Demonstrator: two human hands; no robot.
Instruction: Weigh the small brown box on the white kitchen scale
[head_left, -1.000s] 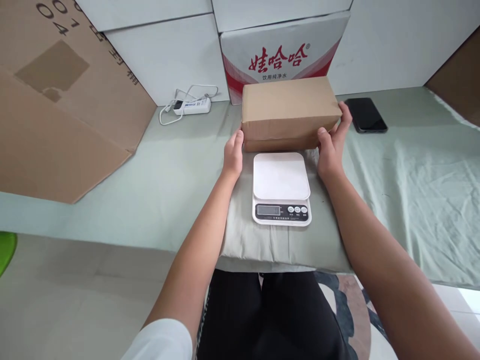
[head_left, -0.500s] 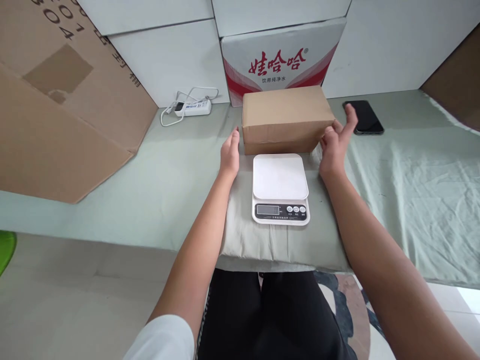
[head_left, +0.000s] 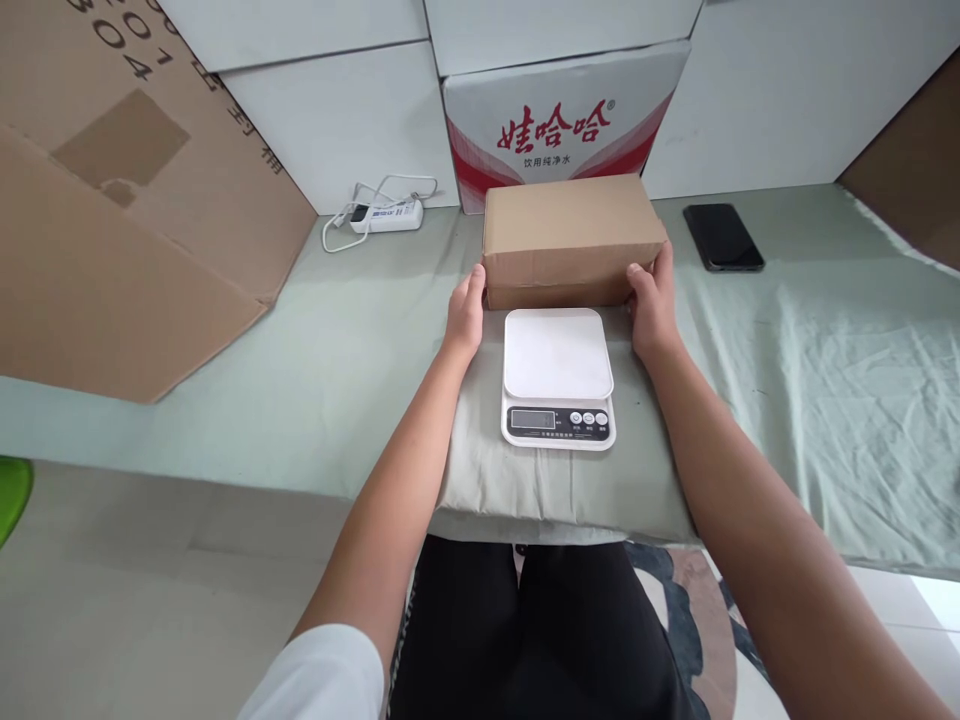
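Observation:
A brown cardboard box (head_left: 574, 220) rests on the cloth-covered table behind a white digital scale (head_left: 558, 352). Against the box's left side lies my left hand (head_left: 466, 312), thumb up and the other fingers partly hidden. My right hand (head_left: 654, 305) grips the right end, its thumb on the front face and its fingers around the side. Between my forearms sits the scale, with a bare flat platform and a dark panel of buttons and a small display at its front; no reading can be made out.
A white and red carton (head_left: 559, 125) stands right behind the box. To the right lies a black phone (head_left: 724, 237); to the left, a white power strip (head_left: 386, 214) with its cord. A large cardboard carton (head_left: 135, 270) takes up the table's left side.
My right hand's fingers, raised and spread before, have closed around the box's right end. My left hand has moved slightly right, against the box. The box has hardly moved.

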